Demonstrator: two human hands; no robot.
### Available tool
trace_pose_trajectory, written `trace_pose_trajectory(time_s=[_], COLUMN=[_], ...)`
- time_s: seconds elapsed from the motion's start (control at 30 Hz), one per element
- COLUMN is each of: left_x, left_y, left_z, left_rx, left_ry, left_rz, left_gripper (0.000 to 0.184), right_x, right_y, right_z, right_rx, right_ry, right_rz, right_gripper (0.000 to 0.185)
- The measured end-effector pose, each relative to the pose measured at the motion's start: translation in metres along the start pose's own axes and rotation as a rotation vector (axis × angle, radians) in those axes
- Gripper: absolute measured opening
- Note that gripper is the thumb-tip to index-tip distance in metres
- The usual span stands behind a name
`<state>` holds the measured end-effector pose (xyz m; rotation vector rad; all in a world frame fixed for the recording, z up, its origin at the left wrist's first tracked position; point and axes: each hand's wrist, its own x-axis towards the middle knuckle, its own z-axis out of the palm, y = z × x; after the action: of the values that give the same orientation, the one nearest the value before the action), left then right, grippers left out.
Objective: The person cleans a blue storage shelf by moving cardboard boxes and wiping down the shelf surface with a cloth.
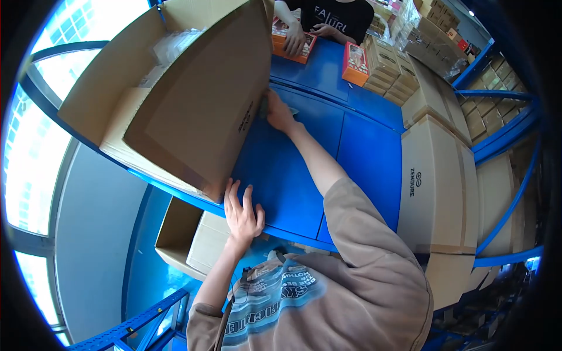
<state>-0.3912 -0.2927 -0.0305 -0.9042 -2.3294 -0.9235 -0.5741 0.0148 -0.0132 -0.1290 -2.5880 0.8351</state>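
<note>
A large open cardboard box (202, 99) stands tilted on the blue table (304, 146), with clear plastic packaging (175, 47) inside. My left hand (243, 213) rests at the table's near edge, fingers spread, fingertips beside the box's lower corner. Farther up, my right hand (280, 112) is against the box's right side, its fingers closed around a small dark thing that is mostly hidden. Something small and greenish shows just beyond that hand.
Across the table a co-worker in a black shirt (336, 14) has both hands at an orange box (301, 50). Another orange box (355, 63) stands beside stacked small cartons (383, 61). Large cartons (436, 181) line the right. An open carton (175, 234) sits below the table.
</note>
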Motion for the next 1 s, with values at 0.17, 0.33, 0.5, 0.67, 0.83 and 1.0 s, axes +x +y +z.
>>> trace_pose_trajectory(time_s=[0.17,0.33,0.5,0.67,0.83,1.0], left_x=[-0.007,-0.019,-0.019,-0.018,-0.017,-0.013], left_y=[-0.007,-0.017,-0.018,-0.017,-0.015,-0.017], left_z=[0.006,0.015,0.012,0.014,0.013,0.018], left_rx=[-0.066,-0.189,-0.201,-0.152,-0.111,-0.1], left_ry=[0.133,0.278,0.236,0.192,0.178,0.168], left_rz=[0.058,0.171,0.197,0.191,0.186,0.191], left_gripper=[0.061,0.063,0.064,0.066,0.068,0.069], right_x=[-0.106,-0.225,-0.253,-0.256,-0.245,-0.189], right_y=[-0.062,-0.151,-0.134,-0.04,0.061,0.14], right_z=[0.023,0.012,-0.043,-0.133,-0.184,-0.167], right_rx=[0.04,0.137,-0.001,-0.306,-0.465,-0.59], right_ry=[-0.083,-0.316,-0.279,-0.036,0.185,0.318], right_rz=[-0.258,-0.548,-0.442,-0.039,0.353,0.428], right_gripper=[0.064,0.037,0.021,0.024,0.026,0.034])
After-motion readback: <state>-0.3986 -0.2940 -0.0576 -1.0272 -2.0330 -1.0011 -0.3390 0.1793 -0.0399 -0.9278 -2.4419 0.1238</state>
